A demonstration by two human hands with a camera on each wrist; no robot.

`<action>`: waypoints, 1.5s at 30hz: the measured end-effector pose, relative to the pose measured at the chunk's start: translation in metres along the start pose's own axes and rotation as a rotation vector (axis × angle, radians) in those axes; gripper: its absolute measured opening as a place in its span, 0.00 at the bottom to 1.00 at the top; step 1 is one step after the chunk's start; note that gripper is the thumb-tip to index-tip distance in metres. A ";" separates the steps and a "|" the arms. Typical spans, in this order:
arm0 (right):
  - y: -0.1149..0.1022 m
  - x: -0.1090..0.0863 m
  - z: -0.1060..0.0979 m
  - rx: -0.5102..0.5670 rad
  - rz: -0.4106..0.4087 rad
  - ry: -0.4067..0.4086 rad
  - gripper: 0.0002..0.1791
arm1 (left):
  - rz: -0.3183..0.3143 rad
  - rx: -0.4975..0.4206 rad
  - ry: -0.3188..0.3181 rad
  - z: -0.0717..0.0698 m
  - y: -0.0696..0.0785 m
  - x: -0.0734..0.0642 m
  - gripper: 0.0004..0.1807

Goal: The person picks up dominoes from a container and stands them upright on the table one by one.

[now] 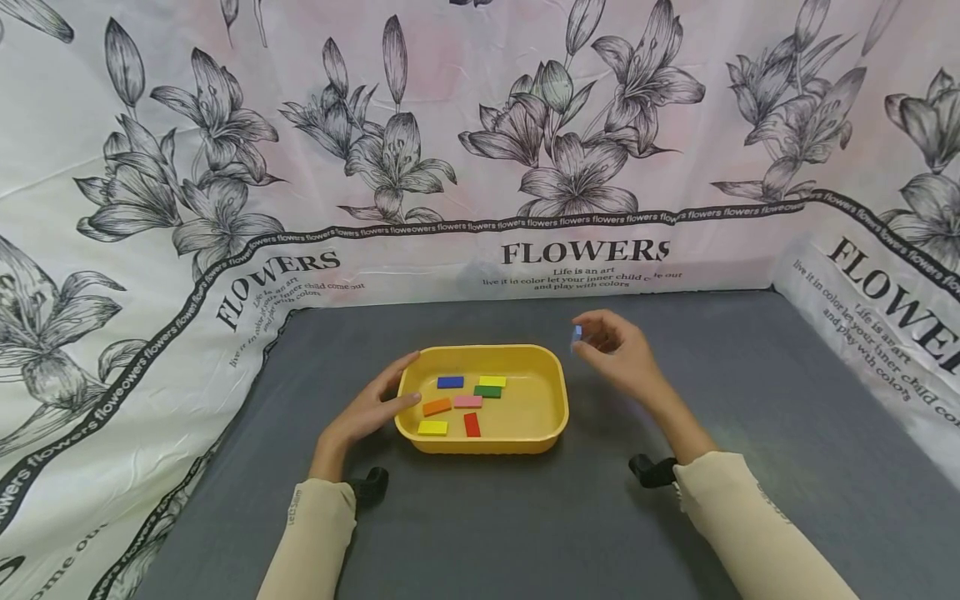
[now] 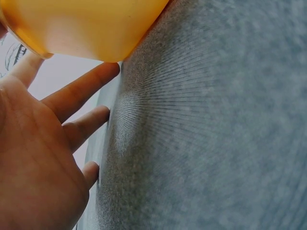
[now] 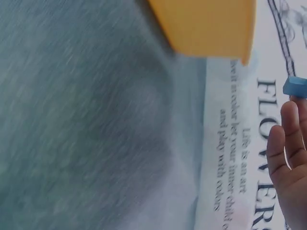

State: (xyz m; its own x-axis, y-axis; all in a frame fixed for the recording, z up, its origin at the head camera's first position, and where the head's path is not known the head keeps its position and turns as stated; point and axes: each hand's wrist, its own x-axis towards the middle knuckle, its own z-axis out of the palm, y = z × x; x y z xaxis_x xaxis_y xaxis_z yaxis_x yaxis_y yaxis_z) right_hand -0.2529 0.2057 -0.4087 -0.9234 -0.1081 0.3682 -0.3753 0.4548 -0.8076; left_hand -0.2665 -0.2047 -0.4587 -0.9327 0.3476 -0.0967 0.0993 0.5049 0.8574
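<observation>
A yellow plastic tray [image 1: 525, 446] stands on the grey table. My left hand [image 1: 371, 408] holds its left end, the thumb over the rim and the index finger along the outside. In the left wrist view the other fingers spread out beside the tray wall. Right of the tray and above the table, my right hand [image 1: 618, 354] pinches a small light blue block [image 1: 577, 333] between thumb and fingertips. That blue block [image 3: 295, 87] shows at the edge of the right wrist view. Inside the tray lie several flat blocks, among them a dark blue block [image 1: 450, 382] and a red block [image 1: 472, 425].
Grey cloth covers the table [image 1: 480, 533]. A white flower-printed curtain [image 1: 420, 183] with lettering stands along the back and both sides. Black wrist mounts [image 1: 651, 471] jut inward from both sleeves, low over the table.
</observation>
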 end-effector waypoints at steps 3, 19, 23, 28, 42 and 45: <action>0.010 -0.003 -0.005 -0.033 0.017 0.006 0.17 | 0.008 -0.002 -0.004 0.000 -0.001 0.000 0.39; 0.044 -0.017 -0.004 -0.116 0.047 -0.296 0.15 | 0.018 -0.003 -0.012 -0.001 -0.003 0.000 0.39; 0.046 -0.018 -0.006 -0.130 0.057 -0.294 0.15 | 0.004 -0.002 -0.009 -0.001 -0.003 0.002 0.39; 0.047 -0.020 -0.007 -0.138 0.065 -0.302 0.16 | 0.002 -0.002 -0.006 -0.001 -0.002 0.002 0.39; 0.045 -0.023 -0.009 -0.127 0.074 -0.332 0.15 | -0.003 -0.008 -0.011 -0.003 -0.001 -0.001 0.40; 0.046 -0.023 -0.008 -0.132 0.076 -0.326 0.16 | -0.002 -0.004 -0.011 -0.003 -0.001 -0.001 0.40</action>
State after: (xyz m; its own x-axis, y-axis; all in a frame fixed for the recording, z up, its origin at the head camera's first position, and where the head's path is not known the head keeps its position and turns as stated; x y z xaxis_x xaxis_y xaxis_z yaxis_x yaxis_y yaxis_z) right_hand -0.2485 0.2362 -0.4501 -0.9332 -0.3366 0.1257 -0.3106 0.5801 -0.7530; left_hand -0.2669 -0.2079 -0.4579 -0.9290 0.3553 -0.1035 0.0964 0.5025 0.8592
